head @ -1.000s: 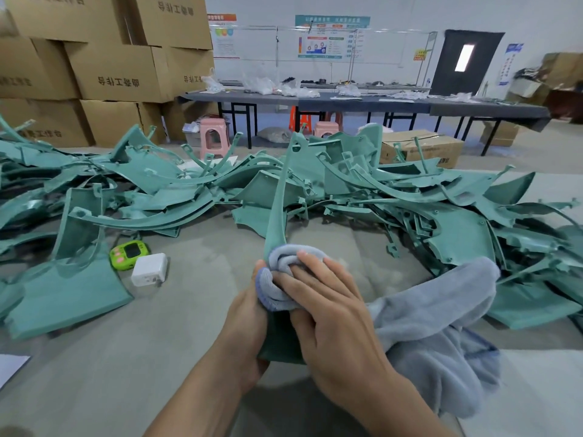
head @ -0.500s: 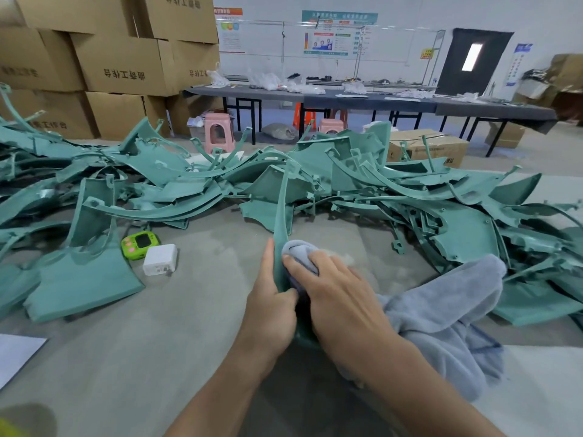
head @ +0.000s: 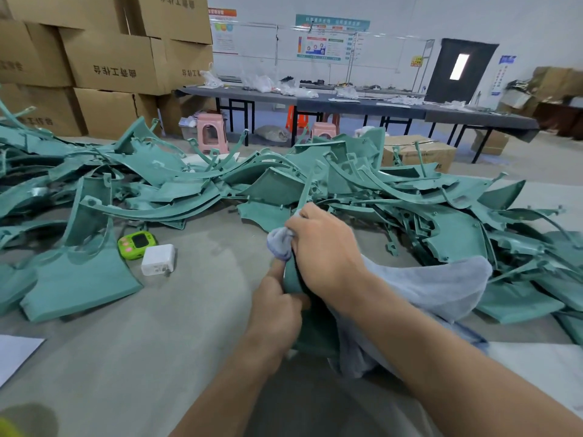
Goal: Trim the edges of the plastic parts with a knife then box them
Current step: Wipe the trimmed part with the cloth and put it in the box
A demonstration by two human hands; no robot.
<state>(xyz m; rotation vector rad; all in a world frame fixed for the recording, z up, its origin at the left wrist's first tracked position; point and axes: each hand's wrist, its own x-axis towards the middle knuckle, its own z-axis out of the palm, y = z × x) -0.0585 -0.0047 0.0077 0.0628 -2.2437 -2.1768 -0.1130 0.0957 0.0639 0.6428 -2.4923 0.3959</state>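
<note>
Grey work surface (head: 142,357), seen from the person's head; directions are clock-face, taken from the two hands near centre.

A heap of green plastic parts (head: 362,190) runs across the surface from 9 o'clock through 12 to 3 o'clock. Stacked cardboard boxes (head: 107,61) stand behind it at 10 to 11 o'clock, and a long dark table (head: 347,104) crosses the room at 12 to 1 o'clock.

A grey cloth (head: 441,288) lies spread at 3 to 4 o'clock, partly over the edge of the heap. One end of it is bunched up in the right hand.

One plastic part (head: 291,279) stands upright between the hands, apart from the heap. Its narrow upper strip rises toward 12 o'clock.

The right hand (head: 325,250) has its fingers curled and pinches the bunched cloth against the part's upper strip. The left hand (head: 277,307), below it at 7 o'clock, grips the part's lower body, with one finger straight up along the edge.

A pink stool (head: 212,134) stands on the floor at 11 o'clock. A white block (head: 158,259) and a green gadget (head: 137,244) lie touching at 9 o'clock.
</note>
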